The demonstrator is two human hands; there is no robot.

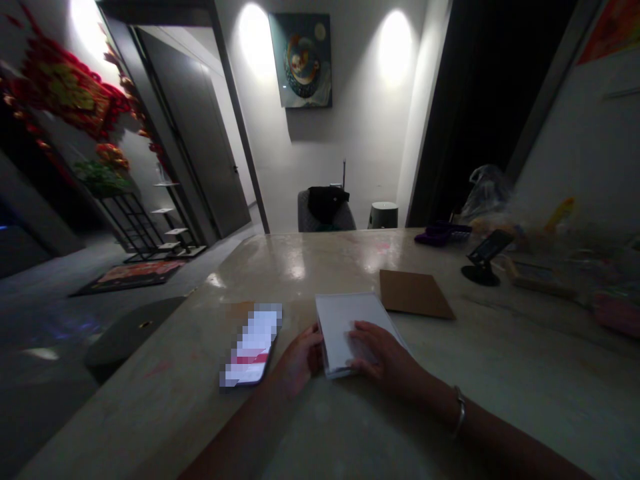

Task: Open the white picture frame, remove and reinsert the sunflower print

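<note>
A stack of white sheets [345, 313] lies on the table in front of me, its edges looking layered. My left hand [300, 360] is at its left edge, with fingers curled against the side and their tips partly hidden. Across the top of the stack rests my right hand [383, 353], fingers stretched out and somewhat apart, slightly blurred. A metal bracelet [459, 410] is on the right wrist. Left of my left hand lies a phone [255, 347] with a lit, pixelated screen. A brown cardboard sheet [415, 293] lies flat just beyond the stack, to the right.
The pale, glossy table [320, 427] reaches away from me. At its right stand a black phone stand [483, 263], a purple item [434, 235] and blurred clutter with a clear plastic bag [487, 190]. Beyond the far edge are a chair [303, 212] and a stool [384, 215].
</note>
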